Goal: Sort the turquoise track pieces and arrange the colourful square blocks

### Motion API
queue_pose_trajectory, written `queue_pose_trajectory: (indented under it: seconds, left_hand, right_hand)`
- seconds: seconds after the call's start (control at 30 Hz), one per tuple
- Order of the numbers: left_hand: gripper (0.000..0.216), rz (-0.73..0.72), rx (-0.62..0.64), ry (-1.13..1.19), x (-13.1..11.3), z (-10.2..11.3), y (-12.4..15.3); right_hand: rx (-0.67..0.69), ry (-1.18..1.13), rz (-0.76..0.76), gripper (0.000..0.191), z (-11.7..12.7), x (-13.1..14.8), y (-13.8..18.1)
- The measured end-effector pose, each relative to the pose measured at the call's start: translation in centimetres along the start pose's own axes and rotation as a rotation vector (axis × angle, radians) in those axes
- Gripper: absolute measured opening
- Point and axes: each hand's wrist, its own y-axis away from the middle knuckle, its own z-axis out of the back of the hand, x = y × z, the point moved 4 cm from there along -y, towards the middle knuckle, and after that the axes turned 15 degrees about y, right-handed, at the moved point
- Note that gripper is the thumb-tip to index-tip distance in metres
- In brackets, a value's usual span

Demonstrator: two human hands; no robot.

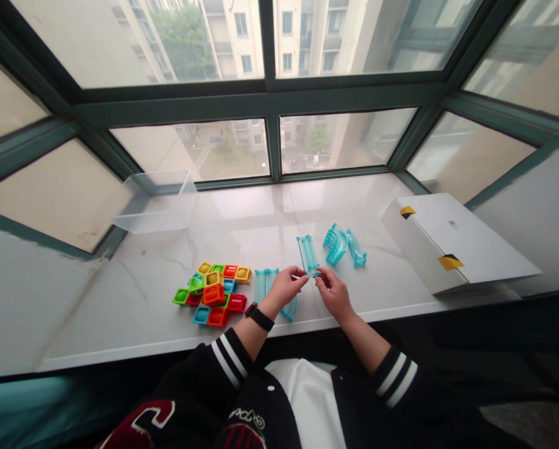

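Observation:
A straight translucent teal track piece (pixel 309 252) lies in front of me on the marble sill, pointing away. My left hand (pixel 286 287) pinches its near end from the left, and my right hand (pixel 335 294) pinches the same end from the right. Under and beside my left wrist rest another flat teal track piece (pixel 263 284) and a curved one (pixel 289 309), partly hidden by the hand. Beyond my right hand lie a curved teal track piece (pixel 336 243) and a short teal one (pixel 356 248).
Left of my hands is a pile of red, yellow, green and blue plastic blocks (pixel 214 295). A clear plastic bin (pixel 160 202) stands at the back left. On the right sits a white box (pixel 461 240) with yellow-black tape. Windows close off the back of the marble sill (pixel 134 312).

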Motion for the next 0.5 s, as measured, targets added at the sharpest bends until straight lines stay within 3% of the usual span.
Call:
queue_pose_trajectory:
  seconds: [0.27,0.5]
  left_hand:
    - [0.022,0.078,-0.06,0.073,0.4,-0.6,-3.3]
    - [0.02,0.099,-0.089,0.082,0.8,-0.8,-4.3]
  right_hand:
    - [-0.114,0.161,0.086,0.031,-0.6,-3.0,0.1]
    - [-0.063,0.193,0.121,0.038,-1.4,-3.4,0.0]
